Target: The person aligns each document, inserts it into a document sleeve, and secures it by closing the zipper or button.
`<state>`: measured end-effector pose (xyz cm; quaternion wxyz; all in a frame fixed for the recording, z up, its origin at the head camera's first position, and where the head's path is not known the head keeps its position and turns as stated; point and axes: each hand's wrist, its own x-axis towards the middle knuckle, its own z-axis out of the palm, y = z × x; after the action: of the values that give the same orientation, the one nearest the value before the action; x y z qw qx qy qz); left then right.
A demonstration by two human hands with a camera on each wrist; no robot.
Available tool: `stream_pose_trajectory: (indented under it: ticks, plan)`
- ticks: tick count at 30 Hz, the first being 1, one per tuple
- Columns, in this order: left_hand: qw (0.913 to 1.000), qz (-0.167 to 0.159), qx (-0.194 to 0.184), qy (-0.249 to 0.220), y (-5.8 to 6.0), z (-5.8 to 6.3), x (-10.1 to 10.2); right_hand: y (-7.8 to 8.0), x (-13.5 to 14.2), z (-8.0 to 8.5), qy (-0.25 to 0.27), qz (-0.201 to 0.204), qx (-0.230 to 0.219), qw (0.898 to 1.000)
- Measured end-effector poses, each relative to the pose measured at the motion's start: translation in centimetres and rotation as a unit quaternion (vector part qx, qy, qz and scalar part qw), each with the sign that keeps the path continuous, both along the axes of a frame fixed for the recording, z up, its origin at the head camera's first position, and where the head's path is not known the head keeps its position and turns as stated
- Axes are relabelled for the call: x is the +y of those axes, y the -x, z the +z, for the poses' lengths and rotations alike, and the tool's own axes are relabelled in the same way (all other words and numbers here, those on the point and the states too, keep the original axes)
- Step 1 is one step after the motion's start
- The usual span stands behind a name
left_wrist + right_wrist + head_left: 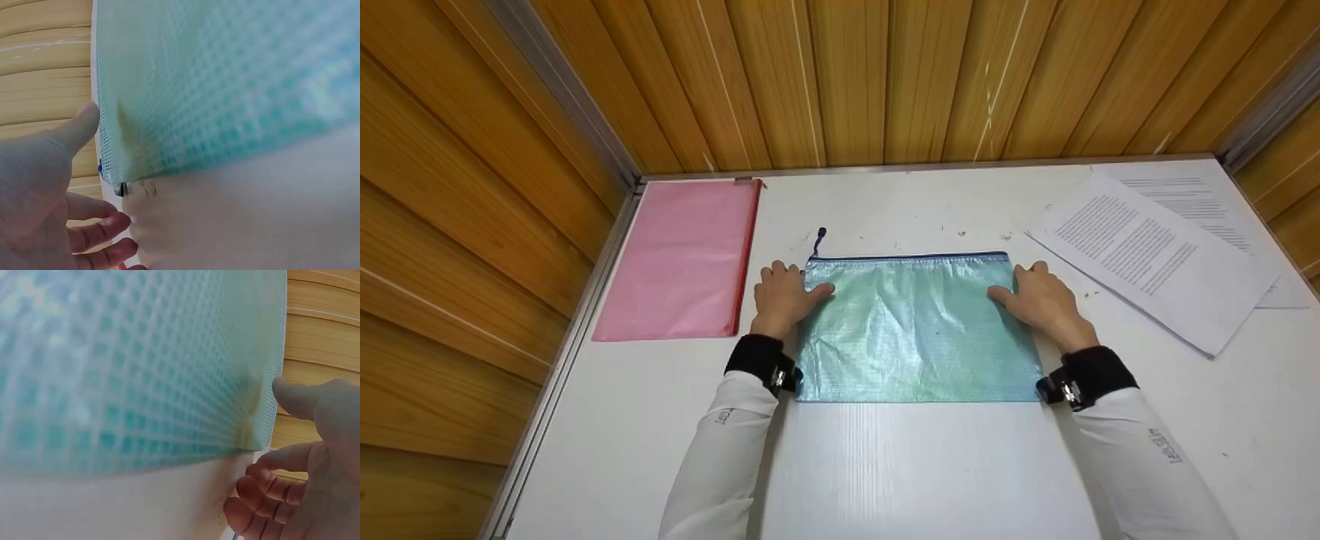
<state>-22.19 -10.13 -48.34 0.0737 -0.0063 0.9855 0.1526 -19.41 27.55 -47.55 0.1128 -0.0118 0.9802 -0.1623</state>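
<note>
Wood-patterned panels point(847, 82) are rising behind and beside a white tabletop point(622, 442). At the far left, a pink pouch point(675, 262) with a red edge is lying flat near the tabletop's corner. Next, the person's left hand point(784, 296) is resting beside the left edge of a blue-green zip pouch point(919, 330), its fingers loosely bent and its thumb standing apart, reaching over the pouch. That pouch is lying in the middle of the tabletop, between both hands, its dark blue zip point(915, 256) running along the far side and a zip pull point(821, 234) sticking out at the far left corner. The right hand point(1044, 300) is mirroring this at the right edge, thumb over the pouch, fingers relaxed and slightly bent. Farther right, printed sheets point(1155, 255) are lying overlapped at an angle.
</note>
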Motion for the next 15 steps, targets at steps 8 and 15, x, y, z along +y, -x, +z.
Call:
stream_pose_trajectory:
  ticks: [8,15]
  plan:
    - [1.0,-0.003,0.009,0.002,0.0,-0.5,1.2,0.1,-0.5,-0.1,0.039,-0.051,-0.02,0.998]
    - [0.9964,0.049,-0.011,-0.069,0.1,-0.2,1.6,0.2,-0.8,-0.5,0.098,-0.093,-0.013,0.991]
